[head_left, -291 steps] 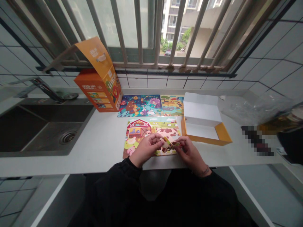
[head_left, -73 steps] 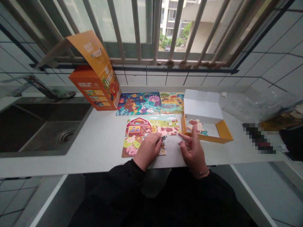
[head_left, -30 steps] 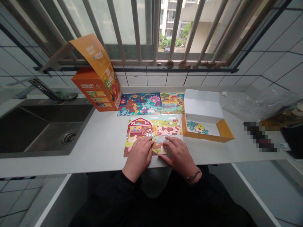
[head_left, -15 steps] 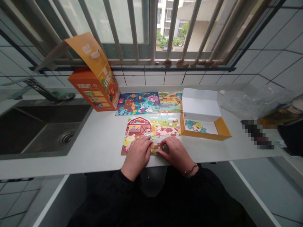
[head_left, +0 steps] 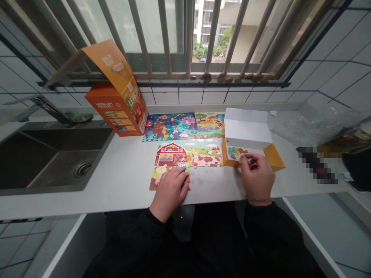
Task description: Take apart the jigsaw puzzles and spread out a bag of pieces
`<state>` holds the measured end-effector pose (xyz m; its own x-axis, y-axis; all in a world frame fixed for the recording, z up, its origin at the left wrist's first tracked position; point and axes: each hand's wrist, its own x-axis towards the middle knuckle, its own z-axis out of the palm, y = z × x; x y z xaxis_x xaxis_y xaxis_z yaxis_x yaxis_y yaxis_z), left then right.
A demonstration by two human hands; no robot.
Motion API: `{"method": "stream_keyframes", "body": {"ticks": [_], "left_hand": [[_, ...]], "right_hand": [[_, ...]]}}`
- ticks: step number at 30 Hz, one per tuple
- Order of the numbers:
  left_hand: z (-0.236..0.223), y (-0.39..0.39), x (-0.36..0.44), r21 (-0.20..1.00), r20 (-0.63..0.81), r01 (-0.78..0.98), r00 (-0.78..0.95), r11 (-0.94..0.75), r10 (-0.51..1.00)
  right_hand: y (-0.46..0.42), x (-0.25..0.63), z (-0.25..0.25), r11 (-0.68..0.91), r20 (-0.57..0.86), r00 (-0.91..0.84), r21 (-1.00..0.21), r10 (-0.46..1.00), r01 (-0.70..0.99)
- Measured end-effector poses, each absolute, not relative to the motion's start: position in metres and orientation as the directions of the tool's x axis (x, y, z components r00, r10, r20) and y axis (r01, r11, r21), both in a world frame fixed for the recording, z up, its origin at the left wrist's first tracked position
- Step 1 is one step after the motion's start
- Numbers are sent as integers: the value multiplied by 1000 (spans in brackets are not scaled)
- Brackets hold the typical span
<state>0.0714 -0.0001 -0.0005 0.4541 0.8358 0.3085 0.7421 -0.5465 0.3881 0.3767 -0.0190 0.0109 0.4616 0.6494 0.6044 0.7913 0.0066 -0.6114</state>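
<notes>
A farm jigsaw puzzle (head_left: 206,159) lies partly joined on the counter, showing a red barn, a cow and a field. Its lower right corner is a gap of bare counter. Resting on the barn part, my left hand (head_left: 171,185) has its fingers laid over the pieces and grips nothing. My right hand (head_left: 257,177) is at the front of the yellow box (head_left: 274,157), thumb and fingers pinched together over a puzzle piece, mostly hidden by the fingers. Loose colourful puzzle pieces (head_left: 234,151) lie inside the box, by my fingertips.
Behind are a dark blue animal puzzle (head_left: 171,126) and a savanna puzzle (head_left: 210,124). An orange puzzle carton (head_left: 111,110) stands open at the left, beside the sink (head_left: 55,154). Clear plastic wrapping (head_left: 310,121) lies at the right.
My right hand has moved right, from the farm puzzle's lower right corner to the yellow box. The brown pieces there are gone from the counter. My left hand has stayed in place.
</notes>
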Motion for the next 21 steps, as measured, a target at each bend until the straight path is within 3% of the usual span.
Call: {"method": "stream_keyframes", "body": {"ticks": [5,9,12,16,21], "left_hand": [[2,-1,70,310,259,772,493,-555,831],[4,-3,72,275,222,793,498,-543,838],[6,-5,72,255,208,812,484,-525,850],[12,-12,61,203,182,847,460,-491,869],[21,-22,34,134,144,890,418,-436,897]], "right_hand": [[-4,403,9,-70,621,331,-405,710,912],[-2,398,11,-47,682,302,-365,666,930],[-6,387,12,56,735,227,-339,639,939],[-17,356,12,174,738,174,-369,653,913],[-20,310,8,152,566,174,-482,806,863]]}}
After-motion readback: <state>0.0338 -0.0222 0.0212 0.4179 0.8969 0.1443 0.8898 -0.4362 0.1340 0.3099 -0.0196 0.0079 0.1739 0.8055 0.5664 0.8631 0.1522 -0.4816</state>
